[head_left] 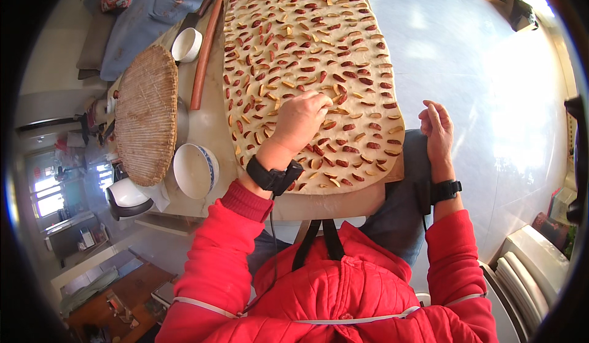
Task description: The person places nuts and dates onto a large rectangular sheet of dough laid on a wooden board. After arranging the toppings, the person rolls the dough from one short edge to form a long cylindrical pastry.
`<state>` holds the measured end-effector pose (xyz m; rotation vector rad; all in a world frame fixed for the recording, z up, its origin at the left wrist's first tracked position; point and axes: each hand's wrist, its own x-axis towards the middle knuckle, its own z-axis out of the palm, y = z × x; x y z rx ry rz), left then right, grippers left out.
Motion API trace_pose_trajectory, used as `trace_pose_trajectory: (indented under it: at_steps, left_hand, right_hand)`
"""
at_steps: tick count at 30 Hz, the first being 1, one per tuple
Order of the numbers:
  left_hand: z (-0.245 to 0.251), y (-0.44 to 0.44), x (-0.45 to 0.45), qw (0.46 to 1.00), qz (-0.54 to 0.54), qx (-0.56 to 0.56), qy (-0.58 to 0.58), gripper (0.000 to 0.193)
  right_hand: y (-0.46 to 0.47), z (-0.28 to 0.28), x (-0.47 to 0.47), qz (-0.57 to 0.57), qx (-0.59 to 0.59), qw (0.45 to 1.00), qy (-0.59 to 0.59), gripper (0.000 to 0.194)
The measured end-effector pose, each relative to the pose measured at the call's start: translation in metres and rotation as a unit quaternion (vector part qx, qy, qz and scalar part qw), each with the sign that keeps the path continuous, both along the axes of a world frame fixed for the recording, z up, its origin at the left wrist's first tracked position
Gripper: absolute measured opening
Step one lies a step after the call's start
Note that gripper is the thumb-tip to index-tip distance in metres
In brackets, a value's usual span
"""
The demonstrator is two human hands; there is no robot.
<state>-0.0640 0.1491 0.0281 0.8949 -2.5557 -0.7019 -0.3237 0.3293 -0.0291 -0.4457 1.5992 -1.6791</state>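
A large rolled-out sheet of dough (294, 81) lies on the table before me, dotted with cut pieces of red dates (350, 149). Some pieces show dark red skin, others yellowish flesh. My left hand (299, 118) is over the middle of the sheet with its fingers drawn together, close to several date pieces. Whether a piece is between those fingertips is hidden. Off the right edge of the dough, above my knee, my right hand (437, 124) is raised with its fingers curled. Its palm is partly hidden, and I see nothing clearly held in it.
Left of the dough lie a wooden rolling pin (209, 48) and a dark-bladed knife (199, 11). A small white bowl (187, 45), a larger bowl with a blue-patterned rim (193, 170) and a round woven lid (146, 115) are further left. The tabletop's near edge (322, 205) faces me.
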Motion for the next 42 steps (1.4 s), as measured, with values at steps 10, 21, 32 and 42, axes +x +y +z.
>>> trace_pose_trajectory:
  at_steps: [10,21,32,42]
  left_hand:
    - [-0.01,-0.007,-0.026,0.999,0.017,-0.035,-0.01,0.01]
    - [-0.018,-0.007,-0.034,0.999,0.009,0.007,-0.042,0.013]
    - [0.025,-0.055,-0.017,0.99,0.074,0.115,0.042,0.014]
    - [0.012,-0.264,-0.101,0.992,0.121,-0.017,0.029,0.009]
  right_hand:
    - [0.001,-0.002,-0.001,-0.009,-0.007,1.0,-0.008,0.022]
    - [0.003,-0.005,-0.002,-0.008,0.001,1.0,0.005,0.023]
    - [0.002,-0.002,-0.001,-0.016,-0.019,0.999,-0.024,0.02]
    - [-0.004,0.002,0.001,-0.035,0.001,0.999,-0.026,0.017]
